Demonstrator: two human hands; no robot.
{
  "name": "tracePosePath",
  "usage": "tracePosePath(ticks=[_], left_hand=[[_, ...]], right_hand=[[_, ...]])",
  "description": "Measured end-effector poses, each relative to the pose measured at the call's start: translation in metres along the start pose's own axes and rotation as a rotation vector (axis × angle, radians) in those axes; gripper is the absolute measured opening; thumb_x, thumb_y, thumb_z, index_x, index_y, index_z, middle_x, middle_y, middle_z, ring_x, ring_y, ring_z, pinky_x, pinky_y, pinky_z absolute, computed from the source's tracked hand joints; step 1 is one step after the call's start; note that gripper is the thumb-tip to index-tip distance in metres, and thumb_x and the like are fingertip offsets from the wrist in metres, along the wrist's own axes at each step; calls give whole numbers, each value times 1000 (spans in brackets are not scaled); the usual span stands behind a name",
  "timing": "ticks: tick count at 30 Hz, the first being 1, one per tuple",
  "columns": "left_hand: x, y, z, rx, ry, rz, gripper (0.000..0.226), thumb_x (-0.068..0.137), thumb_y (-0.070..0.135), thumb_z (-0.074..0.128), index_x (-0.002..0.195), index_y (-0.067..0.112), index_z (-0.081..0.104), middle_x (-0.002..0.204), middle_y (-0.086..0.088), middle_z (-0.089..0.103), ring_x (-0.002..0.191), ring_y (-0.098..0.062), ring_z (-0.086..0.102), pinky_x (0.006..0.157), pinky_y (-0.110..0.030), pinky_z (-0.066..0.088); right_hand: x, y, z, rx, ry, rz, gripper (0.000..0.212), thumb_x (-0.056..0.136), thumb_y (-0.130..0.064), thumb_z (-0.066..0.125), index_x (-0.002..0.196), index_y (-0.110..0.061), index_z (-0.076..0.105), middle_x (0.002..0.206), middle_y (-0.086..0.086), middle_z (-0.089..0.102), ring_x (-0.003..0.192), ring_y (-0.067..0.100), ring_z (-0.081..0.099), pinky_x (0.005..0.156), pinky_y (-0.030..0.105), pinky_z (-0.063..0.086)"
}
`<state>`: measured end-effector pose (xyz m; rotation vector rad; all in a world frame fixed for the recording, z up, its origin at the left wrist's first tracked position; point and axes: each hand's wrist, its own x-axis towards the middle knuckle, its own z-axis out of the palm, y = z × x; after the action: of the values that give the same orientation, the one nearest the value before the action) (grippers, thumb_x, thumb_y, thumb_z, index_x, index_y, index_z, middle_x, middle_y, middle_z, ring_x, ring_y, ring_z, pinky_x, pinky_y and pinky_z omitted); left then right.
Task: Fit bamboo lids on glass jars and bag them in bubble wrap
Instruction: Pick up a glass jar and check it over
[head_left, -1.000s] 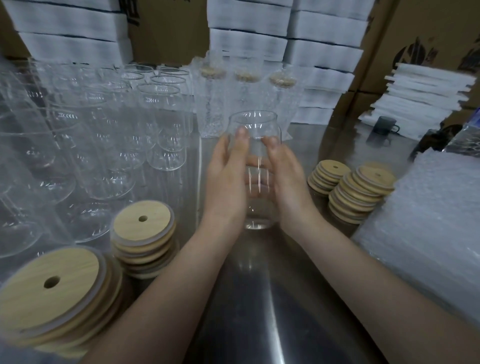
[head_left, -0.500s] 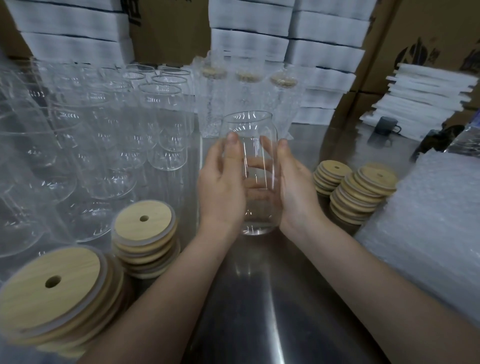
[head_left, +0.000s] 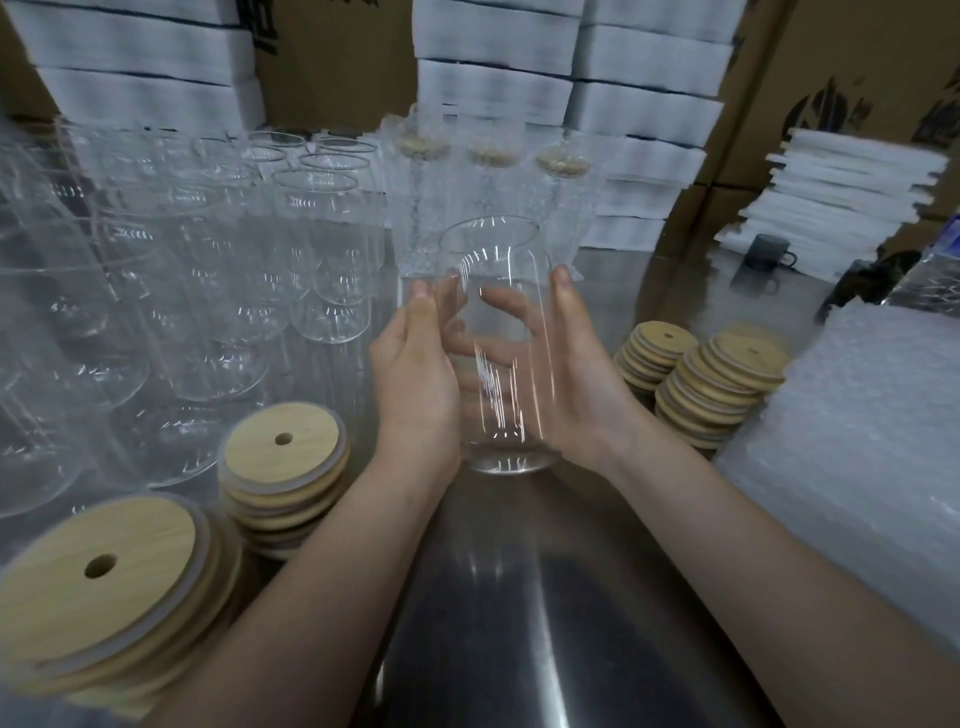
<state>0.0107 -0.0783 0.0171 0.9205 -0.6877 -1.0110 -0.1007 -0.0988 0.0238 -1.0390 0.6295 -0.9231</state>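
Well left of the grip: a big stack of lids (head_left: 104, 577), flat side up, small hole in the top one, and a smaller stack (head_left: 284, 447) closer in. Beyond those, rows of empty jars (head_left: 317, 249), mouths open.

At the grip itself: left hand (head_left: 415, 374) wrapped on the left flank of the jar (head_left: 498, 291), thumb up the near side, fingers curled round the back and visible through the glass. Jar held between both palms, nearly upright, no lid on; base on the table (head_left: 519, 623) or just off it, impossible to tell. Right hand (head_left: 576, 374) wrapped the same way on the other flank, thumb pointing up.

Right of the grip: two more lid stacks (head_left: 727, 364), then a pile of bubble wrap (head_left: 857, 441) just past them.

Probably readying this jar for a lid. Best done by setting the base flat, keeping one hand round the body and freeing the other for a lid from the nearer stack. Lay the lid level on the rim; press straight down, never on one edge. Smooth glass, so easy to let slip.
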Motion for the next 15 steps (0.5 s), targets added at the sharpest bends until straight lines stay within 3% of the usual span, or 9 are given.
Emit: tracePosePath(ticks=[4,7,9,11,13,15], left_hand=[[-11,2,6,86,-42,116,35,105,37,36,95,27,68,92,14,75,85,3,69,75,-25,57],[-15,7,9,119,-123,176,29,104,43,37,92,32,61,72,22,71,68,4,69,59,-20,56],[-18,8,12,137,-165,170,37,93,55,44,109,26,61,84,16,73,78,-4,72,71,-31,60],[-23,8,15,165,-173,157,68,79,64,53,129,18,51,105,5,69,95,-13,71,87,-44,58],[-26,8,15,195,-155,146,87,66,72,60,132,18,46,116,-1,64,103,-19,68,91,-49,55],[-27,8,14,225,-121,148,90,56,74,62,128,21,46,115,0,63,101,-17,69,89,-49,56]], right_hand=[[-1,-6,-1,-13,-3,-29,70,76,-71,42,123,-21,56,97,15,73,81,29,70,75,43,56],[-3,-6,2,-24,59,-111,73,73,-71,45,122,-19,60,94,14,74,79,27,71,70,40,57],[-3,-6,4,-134,144,-180,77,73,-71,45,125,-16,60,100,17,73,83,29,71,69,39,58],[-4,-4,8,-225,212,-245,79,74,-68,44,130,-13,57,108,23,71,89,37,68,70,41,57],[-6,-1,14,-251,251,-315,71,76,-63,43,126,-16,58,105,24,71,88,38,68,69,41,58],[-8,1,19,-283,299,-375,53,81,-60,41,114,-24,62,96,18,74,79,29,72,61,34,58]])
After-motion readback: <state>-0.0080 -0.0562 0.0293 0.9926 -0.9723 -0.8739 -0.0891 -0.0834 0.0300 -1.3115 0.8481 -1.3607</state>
